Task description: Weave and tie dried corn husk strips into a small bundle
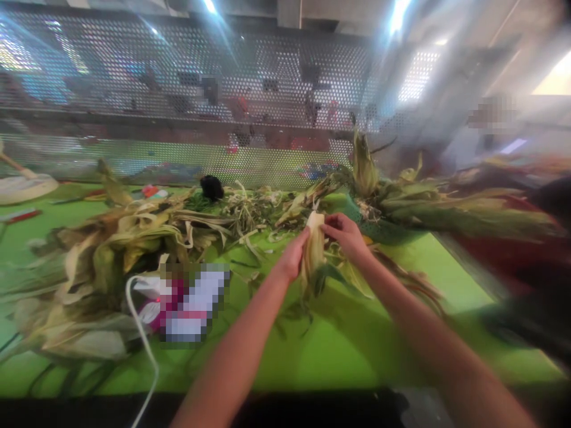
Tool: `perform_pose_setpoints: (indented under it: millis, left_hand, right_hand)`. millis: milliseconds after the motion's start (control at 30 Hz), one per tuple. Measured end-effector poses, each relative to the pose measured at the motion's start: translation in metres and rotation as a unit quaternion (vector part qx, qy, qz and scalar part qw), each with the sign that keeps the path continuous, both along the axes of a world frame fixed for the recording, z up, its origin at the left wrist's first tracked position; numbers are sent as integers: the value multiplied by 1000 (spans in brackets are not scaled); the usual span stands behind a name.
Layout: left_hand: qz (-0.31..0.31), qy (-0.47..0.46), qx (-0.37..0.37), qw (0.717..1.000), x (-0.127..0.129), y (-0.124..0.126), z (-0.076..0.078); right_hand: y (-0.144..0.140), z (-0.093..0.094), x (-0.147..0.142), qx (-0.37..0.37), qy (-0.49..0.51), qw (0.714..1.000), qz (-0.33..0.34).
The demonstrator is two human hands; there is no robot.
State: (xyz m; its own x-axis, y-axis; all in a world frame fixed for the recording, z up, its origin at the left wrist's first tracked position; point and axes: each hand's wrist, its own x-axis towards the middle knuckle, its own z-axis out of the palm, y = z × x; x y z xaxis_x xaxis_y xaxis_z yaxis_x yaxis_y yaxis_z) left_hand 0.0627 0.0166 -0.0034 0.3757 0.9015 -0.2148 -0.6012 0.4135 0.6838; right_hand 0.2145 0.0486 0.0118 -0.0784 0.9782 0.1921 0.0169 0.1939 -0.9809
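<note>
A pale corn husk (pixel 314 252) stands upright over the green table, its top end squared off and its looser, greener leaves hanging down. My left hand (pixel 293 257) is closed around its left side. At the upper right edge of the same husk, the fingers of my right hand (pixel 345 235) are pinched together. Whether a cob is inside the husk cannot be seen. Loose green and yellow leaves (pixel 350 276) lie just below my right hand.
A big heap of dry husks (pixel 129 238) covers the left side. Near it lie a blurred-out white and magenta item (pixel 191 309) and a white cable (pixel 149 351). More husked corn (pixel 428 208) fills a green basket (pixel 392 232) at right. Perforated metal panels (pixel 250 77) stand behind.
</note>
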Motion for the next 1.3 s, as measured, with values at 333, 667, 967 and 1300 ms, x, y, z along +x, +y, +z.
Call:
perform_pose_setpoints:
  millis: [333, 667, 967, 1300]
  left_hand:
    - [31, 64, 77, 995, -3, 5, -10]
    - [15, 57, 73, 996, -4, 4, -8]
    - [77, 93, 41, 992, 0, 5, -7]
    - [116, 122, 68, 983, 0, 7, -10]
  right_hand:
    - [0, 3, 3, -19, 6, 1000, -16]
    - [7, -1, 9, 15, 8, 1000, 6]
    - [2, 1, 13, 234, -218, 934, -156]
    - [-3, 0, 8, 246, -196, 935, -162]
